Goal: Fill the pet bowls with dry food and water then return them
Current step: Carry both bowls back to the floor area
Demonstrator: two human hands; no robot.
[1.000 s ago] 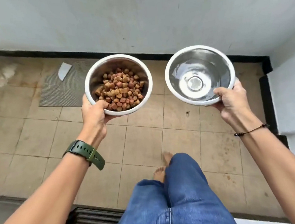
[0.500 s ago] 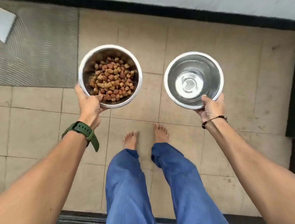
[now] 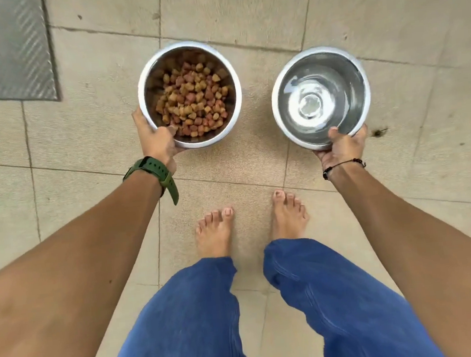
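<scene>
I look straight down at a tiled floor. My left hand (image 3: 158, 141) grips the near rim of a steel food bowl (image 3: 228, 73) holding brown and reddish dry kibble (image 3: 193, 102). My right hand (image 3: 341, 145) holds the near rim of a second steel water bowl (image 3: 360, 70) with clear water in it, thumb over the edge. Both bowls are upright and side by side, low over the floor in front of my bare feet (image 3: 216, 231). I cannot tell whether they touch the tiles.
A grey ribbed mat (image 3: 3, 47) lies at the upper left. Beige floor tiles (image 3: 242, 12) stretch ahead of the bowls. A small dark speck (image 3: 378, 132) lies on the floor right of the water bowl. My legs in blue trousers fill the lower middle.
My view has tilted down and the wall has left the frame. Both bowls have come lower and closer to the floor, still held level, and my feet stand together.
</scene>
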